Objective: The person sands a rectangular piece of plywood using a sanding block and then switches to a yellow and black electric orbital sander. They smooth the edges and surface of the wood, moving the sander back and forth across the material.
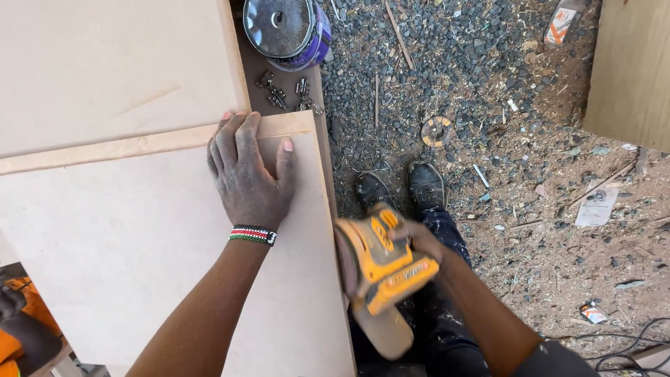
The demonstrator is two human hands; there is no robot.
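Note:
My left hand (248, 167) lies flat, fingers spread, on a pale fibreboard panel (125, 251), its fingertips over the panel's far edge. A beaded wristband (252, 234) circles that wrist. My right hand (417, 241) grips a yellow electric sander (380, 262). The sander is pressed sideways against the panel's right edge, its pad facing the board, and it looks blurred. A tan dust bag (382, 331) hangs from the sander toward me.
A second board (112, 63) lies behind the panel. A metal-lidded purple can (286, 28) and loose metal hinges (283, 94) sit at the back. Gravel and sawdust cover the ground; my black shoes (401, 187) stand there. Another board (631, 70) leans at the right.

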